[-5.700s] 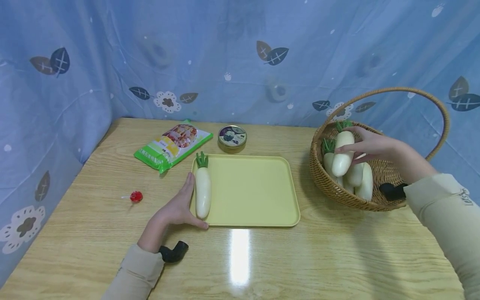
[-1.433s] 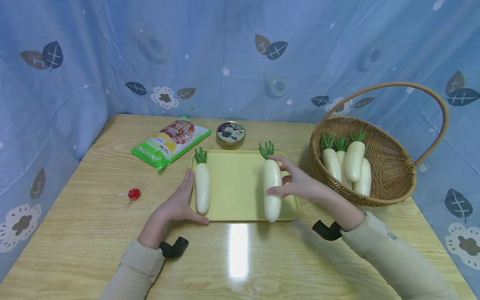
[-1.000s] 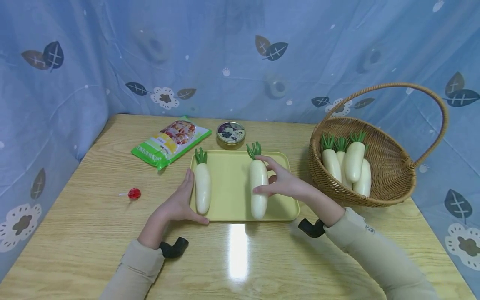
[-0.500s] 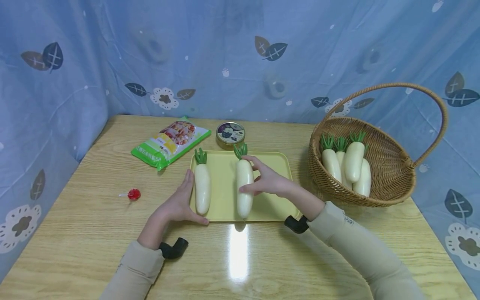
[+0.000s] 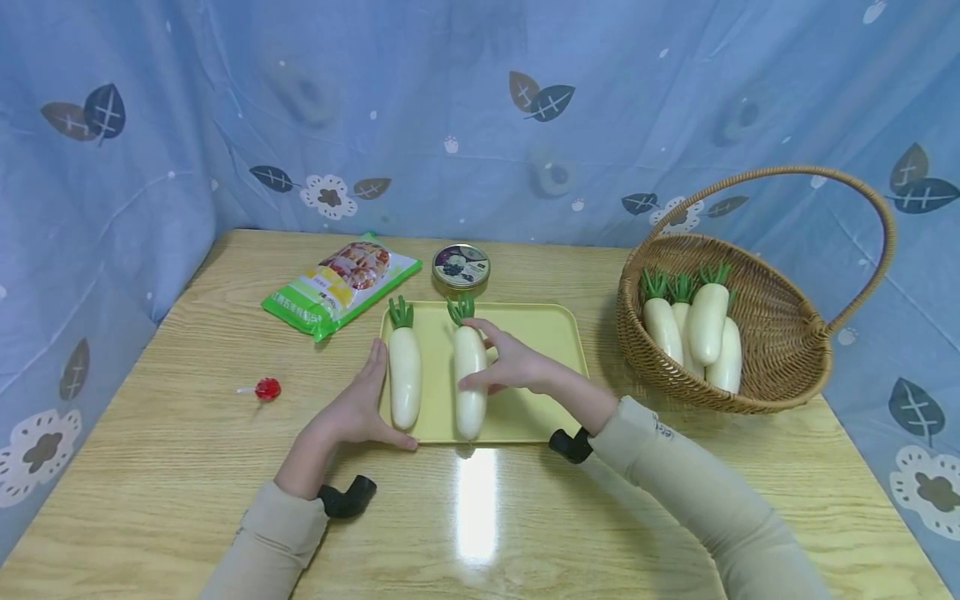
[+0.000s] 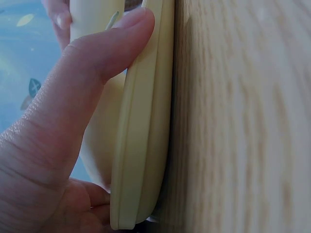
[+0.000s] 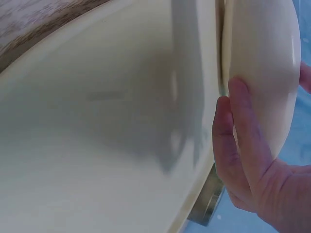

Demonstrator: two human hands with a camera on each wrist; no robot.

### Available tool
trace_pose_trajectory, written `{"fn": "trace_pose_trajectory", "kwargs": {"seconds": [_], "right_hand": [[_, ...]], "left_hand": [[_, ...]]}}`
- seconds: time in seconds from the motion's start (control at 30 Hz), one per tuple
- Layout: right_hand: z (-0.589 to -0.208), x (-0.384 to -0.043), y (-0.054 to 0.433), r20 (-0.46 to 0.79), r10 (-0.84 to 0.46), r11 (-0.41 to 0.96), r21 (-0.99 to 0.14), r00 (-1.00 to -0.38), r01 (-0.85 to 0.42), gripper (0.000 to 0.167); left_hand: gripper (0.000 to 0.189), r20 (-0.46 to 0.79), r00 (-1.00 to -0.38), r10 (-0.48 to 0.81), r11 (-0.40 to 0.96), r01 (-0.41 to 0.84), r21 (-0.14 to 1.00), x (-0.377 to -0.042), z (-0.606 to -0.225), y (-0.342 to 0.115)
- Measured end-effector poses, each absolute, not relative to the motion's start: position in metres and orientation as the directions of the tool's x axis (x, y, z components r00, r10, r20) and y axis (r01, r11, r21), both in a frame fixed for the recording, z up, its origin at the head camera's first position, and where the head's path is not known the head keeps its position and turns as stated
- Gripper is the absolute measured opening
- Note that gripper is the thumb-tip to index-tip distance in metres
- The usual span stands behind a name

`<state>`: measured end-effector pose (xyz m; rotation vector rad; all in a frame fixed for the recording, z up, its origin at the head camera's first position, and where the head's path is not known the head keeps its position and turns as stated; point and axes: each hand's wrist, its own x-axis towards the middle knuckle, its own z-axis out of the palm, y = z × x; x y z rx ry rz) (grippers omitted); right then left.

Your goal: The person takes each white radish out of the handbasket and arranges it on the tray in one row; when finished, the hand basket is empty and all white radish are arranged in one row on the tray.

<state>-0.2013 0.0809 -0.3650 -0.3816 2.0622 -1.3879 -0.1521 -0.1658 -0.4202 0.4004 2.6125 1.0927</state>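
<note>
My right hand (image 5: pixel 506 362) grips a white radish (image 5: pixel 470 387) with green leaf stubs, thumb on the near side and fingers on the far side. This radish is over the middle-left of the yellow tray (image 5: pixel 532 417); the right wrist view shows its shadow on the tray, but contact is unclear. Another white radish (image 5: pixel 406 379) lies lengthwise along the tray's left side. My left hand (image 5: pixel 356 414) rests against the tray's front left corner, fingers extended along the left edge. In the left wrist view its thumb (image 6: pixel 109 46) lies on the rim.
A wicker basket (image 5: pixel 780 325) with a tall handle holds several white radishes (image 5: pixel 707 325) at right. Behind the tray are a round tin (image 5: pixel 461 268) and a green-and-white food packet (image 5: pixel 341 283). A red lollipop (image 5: pixel 267 388) lies on the wooden table (image 5: pixel 172 467) at left.
My right hand has lifted a radish out of the basket and carried it left over the tray, towards the radish lying there. The left hand has stayed at the tray corner.
</note>
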Motion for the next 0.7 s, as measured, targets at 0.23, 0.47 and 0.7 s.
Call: {"fn": "trace_pose_trajectory", "kwargs": {"seconds": [0.23,0.47,0.7], "right_hand": [[-0.37,-0.202,0.07,-0.353,-0.55,0.44,-0.893,-0.757,0.097,0.091],[-0.378,-0.207,0.058,-0.364,-0.539,0.43,-0.894,-0.76,0.124,0.094],[-0.379,-0.212,0.045,-0.398,-0.54,0.438,-0.885,-0.741,0.156,0.095]], "left_hand": [[0.15,-0.148,-0.919,0.365,0.678,0.154,0.719,-0.153,-0.419,-0.166],[0.149,-0.147,-0.919,0.366,0.673,0.152,0.723,-0.154,-0.417,-0.165],[0.151,-0.165,-0.918,0.36,0.687,0.141,0.713,-0.154,-0.418,-0.165]]}}
